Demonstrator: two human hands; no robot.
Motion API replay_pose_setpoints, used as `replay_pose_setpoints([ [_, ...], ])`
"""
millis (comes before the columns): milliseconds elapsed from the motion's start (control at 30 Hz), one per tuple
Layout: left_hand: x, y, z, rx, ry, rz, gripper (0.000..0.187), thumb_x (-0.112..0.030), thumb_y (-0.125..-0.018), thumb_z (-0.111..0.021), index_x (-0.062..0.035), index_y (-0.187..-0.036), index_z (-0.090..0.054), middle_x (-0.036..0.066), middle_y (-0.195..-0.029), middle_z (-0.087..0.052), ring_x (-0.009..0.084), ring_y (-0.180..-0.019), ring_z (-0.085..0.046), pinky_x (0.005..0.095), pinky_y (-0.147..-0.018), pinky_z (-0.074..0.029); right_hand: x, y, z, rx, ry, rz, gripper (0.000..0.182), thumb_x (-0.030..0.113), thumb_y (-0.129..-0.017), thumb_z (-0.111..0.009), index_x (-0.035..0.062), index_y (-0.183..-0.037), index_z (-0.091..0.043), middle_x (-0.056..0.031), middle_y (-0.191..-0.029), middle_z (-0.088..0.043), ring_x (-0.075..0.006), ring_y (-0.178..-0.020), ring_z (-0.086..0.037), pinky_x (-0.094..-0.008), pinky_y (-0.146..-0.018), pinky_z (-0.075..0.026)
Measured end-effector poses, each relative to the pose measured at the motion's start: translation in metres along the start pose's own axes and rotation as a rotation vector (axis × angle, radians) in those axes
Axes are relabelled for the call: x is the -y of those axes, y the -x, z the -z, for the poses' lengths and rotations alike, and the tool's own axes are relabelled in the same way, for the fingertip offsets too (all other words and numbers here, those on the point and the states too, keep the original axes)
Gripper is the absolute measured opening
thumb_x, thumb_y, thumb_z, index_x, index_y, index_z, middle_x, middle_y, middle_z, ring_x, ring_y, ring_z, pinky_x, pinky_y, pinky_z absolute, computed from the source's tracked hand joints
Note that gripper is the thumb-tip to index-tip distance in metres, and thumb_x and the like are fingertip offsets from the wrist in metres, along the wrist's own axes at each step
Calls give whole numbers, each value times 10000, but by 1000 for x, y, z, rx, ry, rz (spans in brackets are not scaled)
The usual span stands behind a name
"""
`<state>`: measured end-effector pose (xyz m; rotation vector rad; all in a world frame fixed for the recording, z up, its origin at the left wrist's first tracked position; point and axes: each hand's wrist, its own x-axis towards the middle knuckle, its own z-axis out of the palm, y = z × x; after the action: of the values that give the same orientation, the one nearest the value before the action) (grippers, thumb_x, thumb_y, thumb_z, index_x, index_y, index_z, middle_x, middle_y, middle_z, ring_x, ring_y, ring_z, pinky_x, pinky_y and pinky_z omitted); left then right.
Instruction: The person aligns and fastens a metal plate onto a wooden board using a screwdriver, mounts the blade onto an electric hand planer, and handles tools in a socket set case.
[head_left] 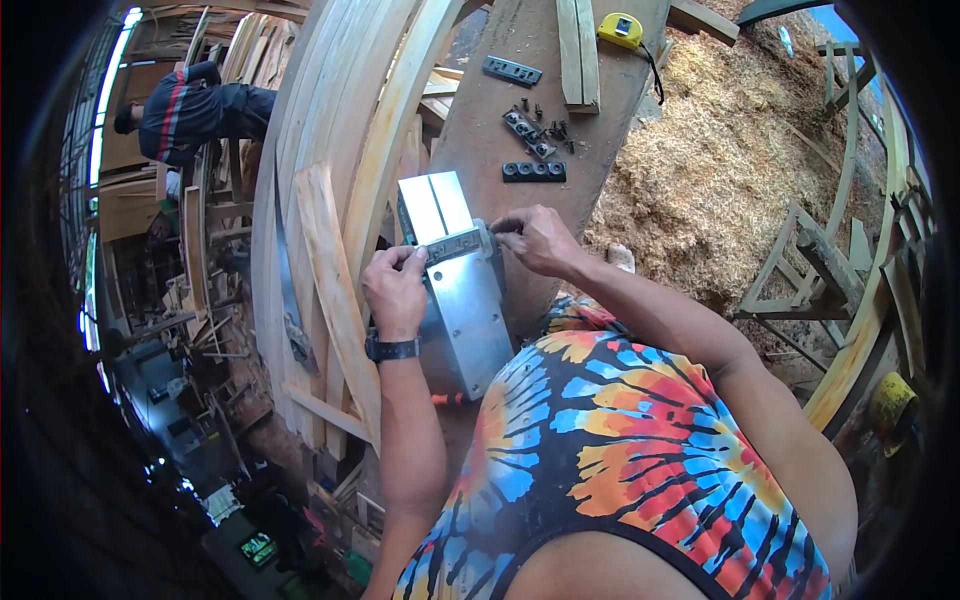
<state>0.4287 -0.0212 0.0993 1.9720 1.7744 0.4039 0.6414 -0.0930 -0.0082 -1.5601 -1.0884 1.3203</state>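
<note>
An electric hand planer (468, 320) lies upside down on the wooden plank, its metal sole facing up. Across its middle sits the cutter block with a blade clamp (453, 246). My left hand (398, 290), with a watch on the wrist, is closed at the left end of that block, thumb and fingertips pressed on it. At the opposite end, my right hand (542, 240) has its fingers curled together beside the planer's edge; whatever they pinch is too small to make out. Beyond lie a dark slotted bar (512, 70), another metal bar (528, 134), a black block (534, 172) and several small bolts (560, 130).
A yellow tape measure (620, 31) and a narrow wood strip (579, 60) lie on the plank (480, 120). Long curved boards (330, 110) stand close on the left. Wood shavings (690, 170) cover the ground at right. Another person (195, 112) stands at the far left.
</note>
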Motion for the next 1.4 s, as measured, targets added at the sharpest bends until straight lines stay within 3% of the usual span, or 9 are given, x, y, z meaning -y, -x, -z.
replay_pose_setpoints([
  [433, -3, 1, 1, -28, -97, -58, 163, -141, -872, -800, 13, -923, -790, 166, -873, -683, 347, -881, -653, 466, -827, -505, -5, -6, -10, 55, -17, -9, 316, 174, -947, -689, 21, -1207, -782, -218, -1161, -775, -361, -1088, -755, -421, -999, -567],
  [933, -6, 1, 1, -64, -120, -151, 141, -134, -809, -830, -6, -828, -774, 156, -855, -682, 352, -877, -646, 470, -825, -498, -5, -9, -15, 46, -16, 9, 294, 175, -909, -700, 46, -1151, -808, -224, -1087, -781, -388, -1007, -753, -445, -963, -569],
  [1233, -13, 13, -9, -212, -232, -82, 166, -141, -773, -859, -19, -782, -747, 144, -822, -702, 366, -847, -676, 495, -793, -519, 0, -8, -15, 76, -48, -60, 333, 216, -900, -720, 20, -1156, -803, -230, -1094, -785, -377, -1004, -759, -435, -963, -565],
  [1400, -26, 15, -7, -182, -307, -56, 178, -151, -784, -851, -23, -777, -728, 149, -843, -712, 374, -871, -679, 516, -805, -518, 0, -11, -16, 110, -124, -127, 355, 235, -903, -732, -7, -1155, -797, -245, -1106, -782, -351, -998, -765, -418, -941, -567],
])
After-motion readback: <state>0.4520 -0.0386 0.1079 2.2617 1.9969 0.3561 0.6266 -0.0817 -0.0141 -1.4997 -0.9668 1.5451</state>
